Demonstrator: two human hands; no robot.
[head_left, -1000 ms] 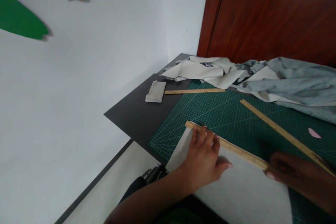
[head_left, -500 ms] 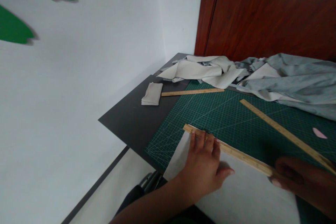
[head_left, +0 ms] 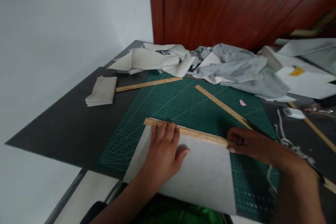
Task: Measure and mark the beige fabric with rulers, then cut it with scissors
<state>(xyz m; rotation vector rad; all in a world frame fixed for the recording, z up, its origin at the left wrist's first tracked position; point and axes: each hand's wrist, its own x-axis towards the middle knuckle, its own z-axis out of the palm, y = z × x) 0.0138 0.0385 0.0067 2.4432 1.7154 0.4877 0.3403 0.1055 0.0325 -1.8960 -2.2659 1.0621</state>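
A pale fabric piece (head_left: 202, 171) lies on the green cutting mat (head_left: 168, 101), with a wooden ruler (head_left: 201, 135) along its far edge. My left hand (head_left: 164, 150) rests on the ruler's left part, fingers stretched out and pressing it down, thumb out to the side on the cloth. At the ruler's right end is my right hand (head_left: 245, 141), its fingers curled and pinched around the tip. Beyond it, a second wooden ruler (head_left: 220, 104) runs diagonally, its near end hidden by that hand.
Folded cloth (head_left: 102, 91) and another ruler (head_left: 149, 84) lie on the left. Crumpled grey and white fabric (head_left: 233, 63) lines the back. A pink chalk piece (head_left: 242, 103) sits on the mat. At right are a white box (head_left: 301, 73), a white plug (head_left: 293, 113) and a cord (head_left: 288, 143).
The view has swung right, bringing the box, plug and cord into sight. Both hands keep their places on the ruler over the fabric.
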